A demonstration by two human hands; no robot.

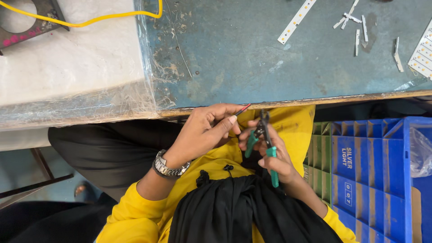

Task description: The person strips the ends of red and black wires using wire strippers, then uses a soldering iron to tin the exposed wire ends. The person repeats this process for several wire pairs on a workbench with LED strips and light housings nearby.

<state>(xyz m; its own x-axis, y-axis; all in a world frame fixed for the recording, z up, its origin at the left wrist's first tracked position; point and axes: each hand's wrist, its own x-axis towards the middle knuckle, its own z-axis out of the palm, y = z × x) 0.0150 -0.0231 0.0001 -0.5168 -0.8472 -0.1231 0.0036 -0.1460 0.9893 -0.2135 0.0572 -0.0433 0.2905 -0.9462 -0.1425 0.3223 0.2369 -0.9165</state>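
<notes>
1. Workbench (252,58), blue-green and scuffed, across the top from 10 to 2 o'clock; front edge running just above the hands, close enough to work over the lap.
2. Plastic-wrapped white slab (67,67) at 10 o'clock on the bench, with a yellow cable (90,20) looping over its top.
3. Blue crate (382,175) at 4 o'clock, standing beside the right arm, a green crate (318,157) tucked against its near side; likely set within easy reach.
4. White LED strips (297,20) and short offcuts (357,27) scattered at 1 to 2 o'clock, well apart from the hands.
5. Left hand (202,132) at centre, wristwatch on the wrist, thumb and fingers pinched on a thin red wire (243,109); wire tip pointing up toward 1 o'clock, seemingly offered to the tool.
6. Right hand (274,155) just beside it at 3 o'clock, fingers wrapped round green-handled pliers (263,139); dark nose aimed up at 12 o'clock, near the wire tip, contact impossible to tell.
</notes>
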